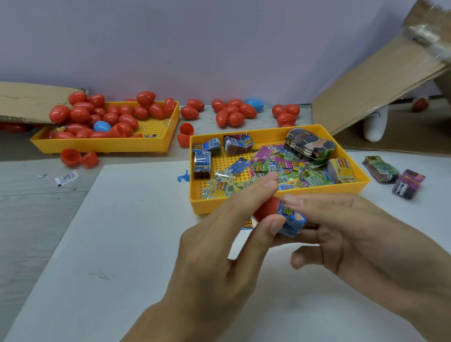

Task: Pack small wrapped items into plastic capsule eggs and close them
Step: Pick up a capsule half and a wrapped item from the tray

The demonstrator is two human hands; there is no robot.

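Note:
In front of the near yellow tray (271, 200), my left hand (221, 242) holds a red egg half (266, 207) between thumb and fingers. My right hand (349, 228) pinches a small blue wrapped packet (291, 219) against the opening of that half. Most of the half is hidden by my fingers. The tray holds several loose colourful wrapped packets (270, 169) and a few bundled stacks (309, 142).
A second yellow tray (111, 145) at the back left is heaped with red eggs and one blue egg (101, 126). More red eggs (232, 111) lie along the wall, open halves (78, 158) near the left tray. Two bundles (393, 176) lie right of the near tray. Cardboard flaps (385, 88) lean at both sides.

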